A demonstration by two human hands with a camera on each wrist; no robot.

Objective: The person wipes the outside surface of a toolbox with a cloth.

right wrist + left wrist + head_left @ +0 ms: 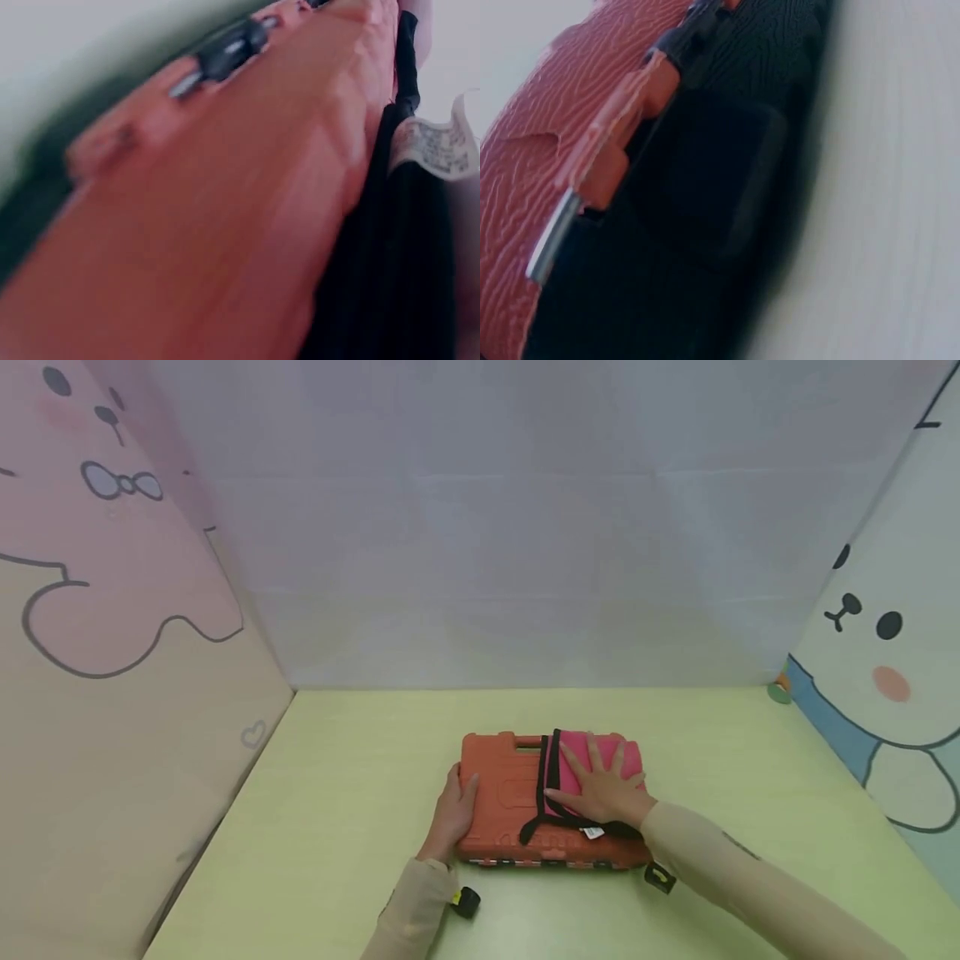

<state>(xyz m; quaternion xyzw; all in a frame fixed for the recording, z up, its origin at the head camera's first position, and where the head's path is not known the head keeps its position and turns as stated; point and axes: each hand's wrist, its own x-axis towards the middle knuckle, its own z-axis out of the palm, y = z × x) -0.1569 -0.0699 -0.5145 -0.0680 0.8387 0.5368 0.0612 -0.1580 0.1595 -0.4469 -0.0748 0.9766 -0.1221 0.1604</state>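
Observation:
An orange plastic carrying case lies flat on the table, a slot handle at its far side and hinges along its near edge. My left hand holds the case's left side, thumb toward the top and fingers along the edge. On the right half rests a folded pink cloth with black trim and straps. My right hand presses on this cloth, fingers spread wide. A white label sticks out from the black trim. The left wrist view shows a metal hinge pin and the dark lower shell.
The pale yellow-green table extends around the case. A white sheet wall stands behind it, with cartoon-printed panels at left and right. Black wrist cameras hang near both sleeves by the case's near edge.

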